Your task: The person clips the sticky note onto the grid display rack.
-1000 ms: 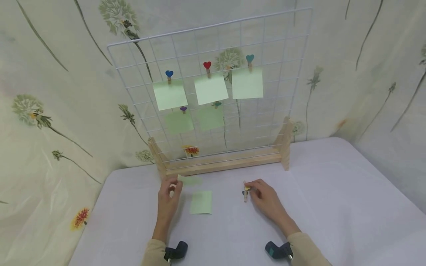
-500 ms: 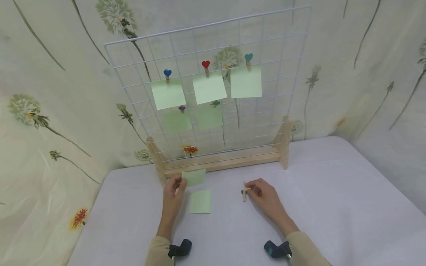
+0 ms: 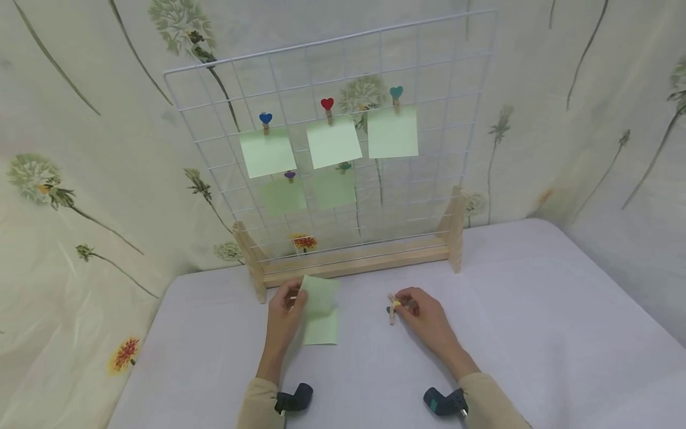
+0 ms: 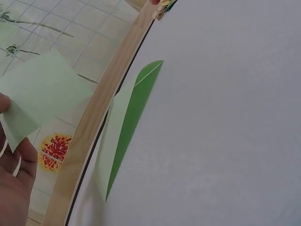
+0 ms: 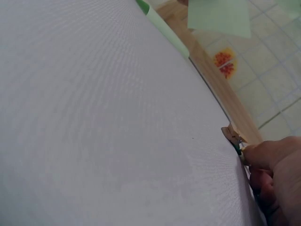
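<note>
Thumb and fingers of my left hand [image 3: 284,316] pinch a pale green paper note [image 3: 320,292] by its left edge, raised near the wooden base. Below it lies a second green stack or note [image 3: 321,331]; in the left wrist view this paper [image 4: 123,125] curls up from the table, showing darker green underneath. My right hand [image 3: 429,322] pinches a small wooden clothespin with a yellow heart [image 3: 396,303]. Touching or just beneath it is another clothespin [image 3: 392,317] with a dark heart, partly covered. The right wrist view shows a wooden clothespin end [image 5: 230,134] beyond the fingertips.
A white wire grid [image 3: 332,42] stands in a wooden base [image 3: 356,266] behind both hands. Several green notes [image 3: 268,153] hang on it from heart clothespins, including a red one [image 3: 327,105]. A white cloth [image 3: 525,310] covers the table; a flowered curtain hangs behind.
My left hand has moved right and lifted the note upright, so it now overlaps the one on the table. The yellow-heart clothespin has turned slightly in my right fingers, which stay in place.
</note>
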The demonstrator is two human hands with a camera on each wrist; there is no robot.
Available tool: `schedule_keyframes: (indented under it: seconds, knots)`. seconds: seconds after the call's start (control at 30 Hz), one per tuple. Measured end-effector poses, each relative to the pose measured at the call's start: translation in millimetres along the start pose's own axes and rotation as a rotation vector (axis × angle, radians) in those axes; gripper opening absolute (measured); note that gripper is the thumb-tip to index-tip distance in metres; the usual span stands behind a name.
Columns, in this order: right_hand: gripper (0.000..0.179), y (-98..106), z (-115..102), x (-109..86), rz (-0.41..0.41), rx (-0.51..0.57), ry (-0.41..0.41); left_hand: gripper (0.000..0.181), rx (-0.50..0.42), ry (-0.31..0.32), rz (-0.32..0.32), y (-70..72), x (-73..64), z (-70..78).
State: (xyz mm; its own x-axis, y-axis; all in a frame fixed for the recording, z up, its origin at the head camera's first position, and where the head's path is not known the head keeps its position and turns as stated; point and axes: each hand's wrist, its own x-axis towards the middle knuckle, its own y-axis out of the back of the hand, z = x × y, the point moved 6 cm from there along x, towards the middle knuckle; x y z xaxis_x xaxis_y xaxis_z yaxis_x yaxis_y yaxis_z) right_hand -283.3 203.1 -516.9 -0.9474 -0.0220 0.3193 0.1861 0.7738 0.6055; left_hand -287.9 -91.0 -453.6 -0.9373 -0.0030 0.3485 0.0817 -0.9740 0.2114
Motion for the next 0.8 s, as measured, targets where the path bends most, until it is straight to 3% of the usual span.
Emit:
schedule_keyframes:
  seconds: [0.23, 0.47, 0.8]
  knots:
    - [0.022, 0, -2, 0.4, -0.014, -0.036, 0.022, 0.027, -0.042, 0.017, 0.002, -2.5, 1.6, -1.6]
    - [0.021, -1, -7, 0.1, -0.048, -0.099, 0.022, 0.016, -0.003, -0.002, 0.023, -4.4, 2.0, 3.9]
    - [0.018, 1, -13, -1.0, -0.061, -0.125, 0.037, 0.023, -0.018, -0.001, 0.016, -6.5, 2.7, 5.6]
